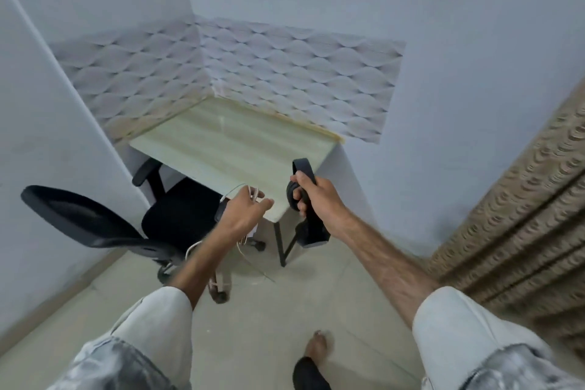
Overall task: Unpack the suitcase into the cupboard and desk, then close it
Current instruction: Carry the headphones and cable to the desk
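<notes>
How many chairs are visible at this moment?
1. A black office chair stands left of the desk, its seat partly under the desk edge. Anything outside the frame cannot be counted.

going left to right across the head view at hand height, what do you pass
black mesh office chair → left hand holding thin white cables → right hand gripping a black headphone-like strap item → beige textured curtain. The pale wood desk lies behind both hands.
</notes>
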